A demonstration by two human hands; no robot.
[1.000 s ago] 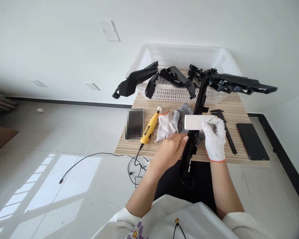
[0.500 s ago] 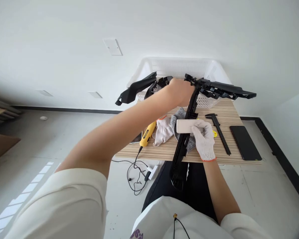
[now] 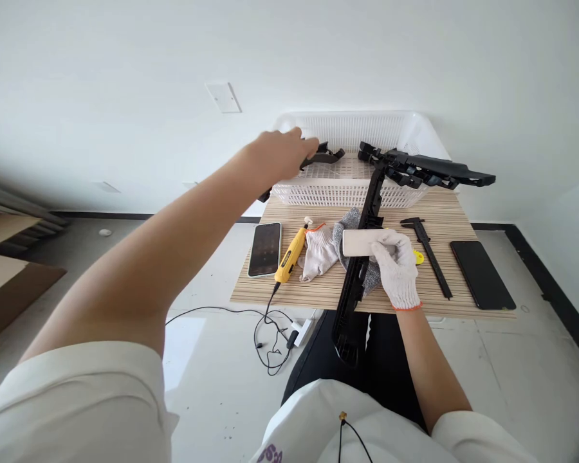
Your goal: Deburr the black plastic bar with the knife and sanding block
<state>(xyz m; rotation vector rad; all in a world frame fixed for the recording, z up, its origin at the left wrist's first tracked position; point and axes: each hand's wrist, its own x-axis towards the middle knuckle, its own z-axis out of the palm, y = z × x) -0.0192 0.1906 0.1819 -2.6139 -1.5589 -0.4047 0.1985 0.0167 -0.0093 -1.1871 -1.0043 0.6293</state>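
Observation:
My bare left hand (image 3: 284,153) reaches to the left side of the white plastic basket (image 3: 347,193), its fingers curled over a black plastic part (image 3: 325,156); the hand and forearm hide much of that part. My right hand (image 3: 396,267), in a white knit glove, pinches a pale flat rectangular block (image 3: 358,243) between thumb and fingers. The block crosses in front of a long black plastic trim strip (image 3: 351,289), which leans from the basket over the table's front edge. Another black trim piece (image 3: 439,170) lies across the basket's right side, meeting the strip's top.
On the striped table (image 3: 255,292) lie a white-edged phone (image 3: 265,249), a corded yellow rotary tool (image 3: 290,256), a white glove (image 3: 317,252), a grey cloth (image 3: 372,278), a black caliper (image 3: 431,257) and a black phone (image 3: 482,275). Cables and a power strip (image 3: 303,332) are on the floor.
My left hand has moved left, away from where the black strip meets the basket, to the part at the basket's left. My right hand keeps the block in nearly the same place.

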